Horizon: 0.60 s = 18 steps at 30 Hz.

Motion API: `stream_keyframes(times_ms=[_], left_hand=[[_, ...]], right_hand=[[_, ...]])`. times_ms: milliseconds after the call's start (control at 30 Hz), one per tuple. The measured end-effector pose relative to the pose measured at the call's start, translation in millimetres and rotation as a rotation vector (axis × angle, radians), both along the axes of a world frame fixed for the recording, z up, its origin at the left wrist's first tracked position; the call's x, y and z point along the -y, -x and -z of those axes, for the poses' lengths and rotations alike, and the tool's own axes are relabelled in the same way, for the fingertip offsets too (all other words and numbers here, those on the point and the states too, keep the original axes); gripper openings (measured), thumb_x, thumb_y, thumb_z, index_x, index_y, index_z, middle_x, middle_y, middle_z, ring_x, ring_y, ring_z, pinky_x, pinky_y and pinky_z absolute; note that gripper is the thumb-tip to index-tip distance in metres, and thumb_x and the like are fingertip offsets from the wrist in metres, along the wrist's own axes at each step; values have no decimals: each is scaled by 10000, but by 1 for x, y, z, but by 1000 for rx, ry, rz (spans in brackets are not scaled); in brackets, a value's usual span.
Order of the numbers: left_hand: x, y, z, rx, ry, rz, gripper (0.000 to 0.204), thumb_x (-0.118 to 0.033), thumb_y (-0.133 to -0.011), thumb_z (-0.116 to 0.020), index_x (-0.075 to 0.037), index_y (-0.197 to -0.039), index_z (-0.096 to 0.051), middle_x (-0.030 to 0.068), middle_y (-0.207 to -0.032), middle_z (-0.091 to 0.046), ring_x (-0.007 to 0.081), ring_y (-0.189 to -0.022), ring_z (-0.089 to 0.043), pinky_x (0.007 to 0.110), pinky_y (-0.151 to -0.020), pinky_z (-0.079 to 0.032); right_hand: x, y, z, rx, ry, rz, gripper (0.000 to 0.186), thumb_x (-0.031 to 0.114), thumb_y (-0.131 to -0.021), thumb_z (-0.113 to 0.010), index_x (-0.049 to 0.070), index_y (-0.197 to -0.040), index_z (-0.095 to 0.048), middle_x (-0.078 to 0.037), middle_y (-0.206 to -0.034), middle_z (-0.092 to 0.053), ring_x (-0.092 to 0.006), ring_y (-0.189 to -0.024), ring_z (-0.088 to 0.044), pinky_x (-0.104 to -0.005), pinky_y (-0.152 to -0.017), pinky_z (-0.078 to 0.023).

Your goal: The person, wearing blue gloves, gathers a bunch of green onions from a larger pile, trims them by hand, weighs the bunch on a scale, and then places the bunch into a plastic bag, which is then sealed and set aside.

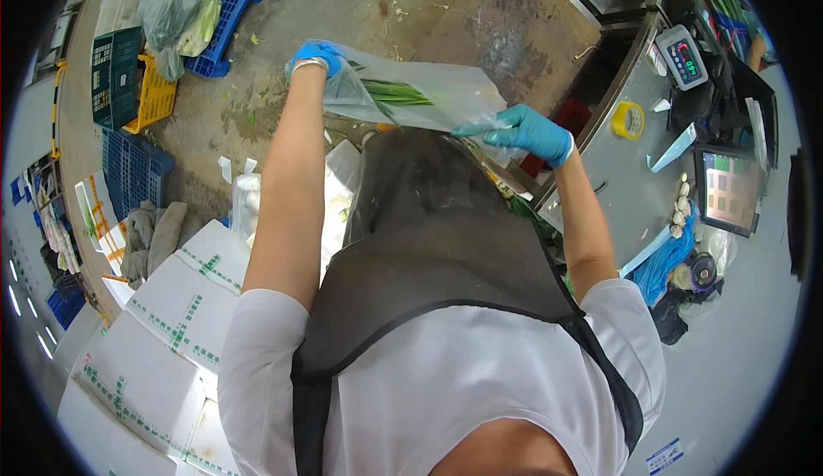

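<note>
A clear plastic bag stretches between my two hands in front of my dark apron. Inside it lies a bunch of long, narrow green leaves, nearer its left part; their exact kind is hard to make out. My left hand, in a blue glove, is closed on the bag's left end, its fingers partly covered by the film. At the other end my right hand, in a teal glove, pinches the bag's edge between thumb and fingers.
To the right, a metal table carries a roll of yellow tape, a digital scale and a screen. White boxes stand at lower left. Blue pallets and a yellow crate are at far left.
</note>
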<state>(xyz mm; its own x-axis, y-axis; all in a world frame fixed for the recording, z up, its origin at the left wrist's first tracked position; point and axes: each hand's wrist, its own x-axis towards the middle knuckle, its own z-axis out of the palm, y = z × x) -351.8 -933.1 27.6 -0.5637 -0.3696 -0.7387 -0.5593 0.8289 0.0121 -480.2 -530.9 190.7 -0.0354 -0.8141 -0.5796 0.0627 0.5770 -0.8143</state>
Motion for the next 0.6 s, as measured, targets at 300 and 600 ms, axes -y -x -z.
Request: stream_keyframes(times_ms=[300,600], left_hand=[[1,-6,13,-207,2,-127,349,-273,-855,-514,-115,-1120,-677,171,-1201,-626,372,-1104,-600,416,-923,-492],[-14,-38,71,-622,224,153,175,-197,-884,-507,-127,-953,-652,115,-990,-638,269,-896,-620,382,-728,-473]], right_hand=[[-20,4,33,258,92,343,373,307,-929,-594,32,-1170,-672,12,-873,-577,-67,-779,-478,-246,-672,-403],[57,-23,-19,220,217,603,413,312,-963,-541,2,-1227,-609,7,-894,-586,-62,-765,-506,-215,-717,-425]])
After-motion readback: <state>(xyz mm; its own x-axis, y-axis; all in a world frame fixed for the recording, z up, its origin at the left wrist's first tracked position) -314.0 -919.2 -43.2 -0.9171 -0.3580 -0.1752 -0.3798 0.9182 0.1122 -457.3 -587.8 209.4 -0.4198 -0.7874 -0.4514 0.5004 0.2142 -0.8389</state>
